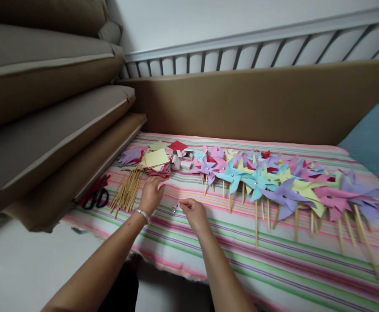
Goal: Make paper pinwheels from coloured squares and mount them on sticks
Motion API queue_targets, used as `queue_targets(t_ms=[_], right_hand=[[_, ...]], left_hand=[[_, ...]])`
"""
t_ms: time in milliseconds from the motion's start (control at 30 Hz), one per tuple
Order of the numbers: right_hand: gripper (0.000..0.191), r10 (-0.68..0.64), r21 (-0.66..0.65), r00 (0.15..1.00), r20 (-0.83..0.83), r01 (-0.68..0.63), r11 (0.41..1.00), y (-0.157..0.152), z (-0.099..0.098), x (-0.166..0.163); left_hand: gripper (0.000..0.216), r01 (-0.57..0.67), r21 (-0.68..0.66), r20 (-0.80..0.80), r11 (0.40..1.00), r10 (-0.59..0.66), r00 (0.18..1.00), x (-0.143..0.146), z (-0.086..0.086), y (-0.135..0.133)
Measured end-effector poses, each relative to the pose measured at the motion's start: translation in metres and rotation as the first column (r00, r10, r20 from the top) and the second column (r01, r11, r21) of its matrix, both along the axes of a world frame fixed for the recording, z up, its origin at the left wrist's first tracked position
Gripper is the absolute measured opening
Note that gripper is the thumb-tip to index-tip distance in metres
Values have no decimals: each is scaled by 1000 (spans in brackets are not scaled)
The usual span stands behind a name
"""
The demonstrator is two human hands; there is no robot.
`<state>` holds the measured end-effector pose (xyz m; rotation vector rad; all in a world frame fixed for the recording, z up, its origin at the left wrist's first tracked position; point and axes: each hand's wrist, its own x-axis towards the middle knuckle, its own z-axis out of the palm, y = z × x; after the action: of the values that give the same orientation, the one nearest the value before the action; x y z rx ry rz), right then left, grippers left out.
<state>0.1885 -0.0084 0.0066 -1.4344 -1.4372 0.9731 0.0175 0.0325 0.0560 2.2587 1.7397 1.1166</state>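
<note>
My left hand (151,193) reaches to the near edge of a pile of coloured paper squares (157,158), its thumb apart from its fingers. Just left of that hand lies a bundle of thin wooden sticks (127,193). My right hand (193,212) is closed in a pinch above the cloth; what sits between its fingertips is too small to make out. Beside those fingertips is a little cluster of shiny silver pins (174,209). Finished paper pinwheels (232,175) on sticks, in several colours, lie in rows to the right.
Black-handled scissors (96,198) lie at the left edge of the striped cloth (183,236). Small white boxes (186,164) stand behind my hands. Large stacked cushions (62,125) rise on the left, and a brown padded panel (257,106) closes off the back.
</note>
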Motion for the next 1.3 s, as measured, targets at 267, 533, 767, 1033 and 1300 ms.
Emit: queue_targets(t_ms=[267, 533, 767, 1033, 1300], right_hand=[[30, 22, 12, 947, 320, -28, 1000, -15, 9, -7], [30, 57, 56, 782, 621, -117, 992, -10, 9, -23], [18, 65, 58, 783, 619, -128, 990, 1, 5, -29], [20, -8, 126, 876, 482, -61, 990, 8, -2, -33], [24, -16, 142, 917, 398, -44, 989, 7, -4, -33]], left_hand=[[18, -27, -292, 314, 956, 123, 941, -3, -38, -17], [20, 23, -342, 494, 940, 158, 855, -19, -57, -12], [18, 48, -312, 553, 949, 140, 821, -26, -42, 0], [21, -316, -93, 128, 944, 326, 937, -74, -22, 3], [36, -544, -217, -190, 811, 511, 838, -91, -36, 4]])
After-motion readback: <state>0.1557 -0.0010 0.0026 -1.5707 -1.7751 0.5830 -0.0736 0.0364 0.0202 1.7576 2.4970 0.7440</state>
